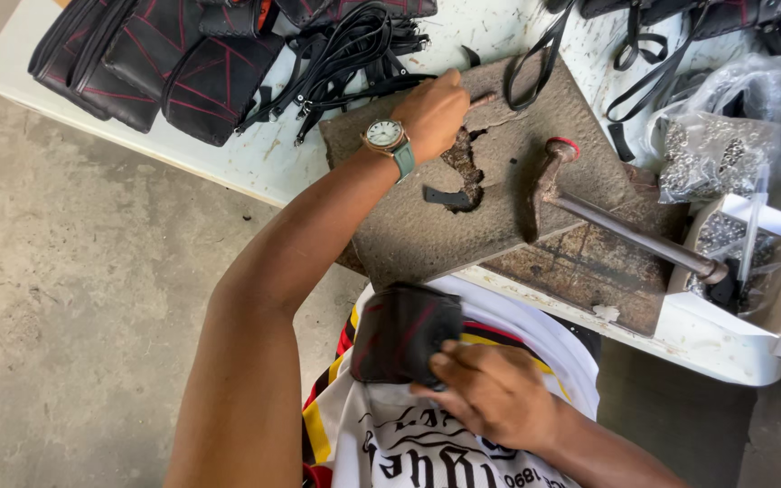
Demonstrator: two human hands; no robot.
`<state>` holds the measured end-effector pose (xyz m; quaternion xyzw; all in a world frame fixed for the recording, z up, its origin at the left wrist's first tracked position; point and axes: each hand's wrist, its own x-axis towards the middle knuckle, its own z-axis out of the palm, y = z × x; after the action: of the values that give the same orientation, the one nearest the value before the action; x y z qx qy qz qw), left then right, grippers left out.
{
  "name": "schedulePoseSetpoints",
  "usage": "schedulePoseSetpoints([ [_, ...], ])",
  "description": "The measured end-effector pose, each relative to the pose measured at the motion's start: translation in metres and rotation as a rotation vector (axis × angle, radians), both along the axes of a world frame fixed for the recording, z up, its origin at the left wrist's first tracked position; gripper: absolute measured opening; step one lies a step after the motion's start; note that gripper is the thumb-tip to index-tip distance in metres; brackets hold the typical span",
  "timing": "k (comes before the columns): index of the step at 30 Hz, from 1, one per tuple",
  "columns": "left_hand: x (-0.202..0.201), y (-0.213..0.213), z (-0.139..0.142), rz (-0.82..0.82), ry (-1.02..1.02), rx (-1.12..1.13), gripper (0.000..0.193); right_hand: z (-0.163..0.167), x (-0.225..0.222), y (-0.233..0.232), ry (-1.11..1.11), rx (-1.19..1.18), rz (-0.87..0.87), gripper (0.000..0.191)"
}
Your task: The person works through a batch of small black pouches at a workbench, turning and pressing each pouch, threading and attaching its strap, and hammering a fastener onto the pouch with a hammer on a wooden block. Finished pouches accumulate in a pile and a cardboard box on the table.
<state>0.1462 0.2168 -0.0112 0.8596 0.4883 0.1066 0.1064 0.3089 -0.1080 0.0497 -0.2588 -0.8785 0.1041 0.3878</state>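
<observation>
My left hand (433, 110), a watch on its wrist, reaches over a worn brown work board (499, 208) and pinches a thin metal punch tool (483, 98) at the board's far edge. My right hand (492, 394) rests at my lap, fingers closed on a black pouch with red stitching (404, 333). A small black strap piece (446, 196) lies on the board beside a ragged gouged hole (465, 168). A rusty hammer (589, 212) lies on the board's right side, untouched.
On the white table (255, 158) sit several black-and-red bags (160, 59), a bundle of black straps (354, 54), a clear bag of metal rivets (714, 155) and an open white box of hardware (752, 262). Concrete floor lies to the left.
</observation>
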Motion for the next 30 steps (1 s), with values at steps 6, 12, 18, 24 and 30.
schedulePoseSetpoints([
  [6,-0.009,0.001,0.007,-0.035,-0.226,-0.029,0.016,-0.014,-0.036,0.033,-0.194,-0.161,-0.102,0.032],
  [12,-0.062,-0.058,0.043,-0.052,-0.831,0.122,0.012,-0.035,-0.035,0.031,-0.108,-0.309,-0.113,0.031],
  [18,-0.115,-0.130,0.032,-0.004,-1.043,-0.208,0.026,-0.028,-0.038,0.032,-0.165,-0.283,-0.108,0.036],
  [24,-0.107,-0.144,0.015,0.179,-0.826,-0.165,0.029,-0.015,-0.051,0.033,-0.112,-0.135,-0.115,0.041],
  [30,-0.111,-0.142,0.028,0.119,-0.746,-0.242,0.029,-0.006,-0.053,0.030,-0.332,-0.342,-0.237,0.050],
])
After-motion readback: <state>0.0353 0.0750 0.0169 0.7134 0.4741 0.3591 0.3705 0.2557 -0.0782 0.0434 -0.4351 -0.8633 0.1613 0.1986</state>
